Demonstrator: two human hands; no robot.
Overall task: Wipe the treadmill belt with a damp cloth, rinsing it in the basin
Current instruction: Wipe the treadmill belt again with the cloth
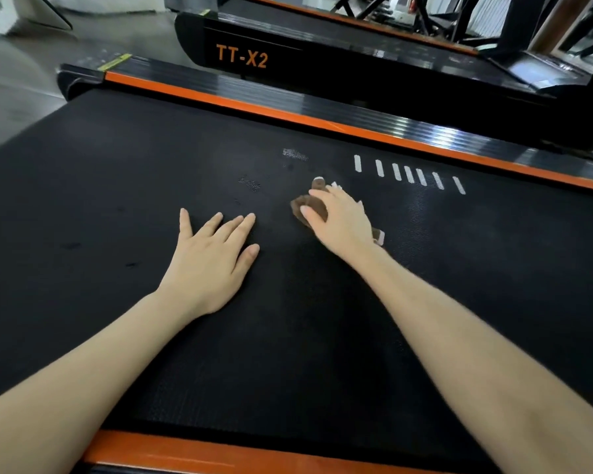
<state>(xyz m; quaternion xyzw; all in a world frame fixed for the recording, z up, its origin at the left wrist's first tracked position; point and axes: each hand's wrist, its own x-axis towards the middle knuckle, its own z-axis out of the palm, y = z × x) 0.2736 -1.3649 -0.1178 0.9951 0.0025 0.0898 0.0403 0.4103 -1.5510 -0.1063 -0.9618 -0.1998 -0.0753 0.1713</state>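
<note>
Black textured rubber of the treadmill belt [117,172] fills most of the view, bordered on the far side by an orange strip and a ribbed black side rail [288,107], and on the near side by another orange edge strip [185,453]. At far left, grey polished floor [14,80] shows beyond the belt's end. A few dark damp spots mark the left part of the belt.

Left of centre, the left hand [213,258] lies flat on the belt, palm down, fingers spread and empty, its bare forearm reaching in from the lower left corner. Just beyond its fingertips sit small pale scuffed patches [295,154] on the belt surface.

Right of centre, the right hand [339,220] presses a brown cloth with pale trim [310,205] onto the belt, fingers curled over it; the cloth bunches out beyond the fingertips, and a small corner peeks out beside the wrist. The two hands are near each other but apart.

Farther right, a row of short white dashes [408,174] is printed on the belt, just beyond the cloth.

Behind the rail stands a second black treadmill lettered "TT-X2" in orange [242,56], parallel to this one. The basin is not in view.
</note>
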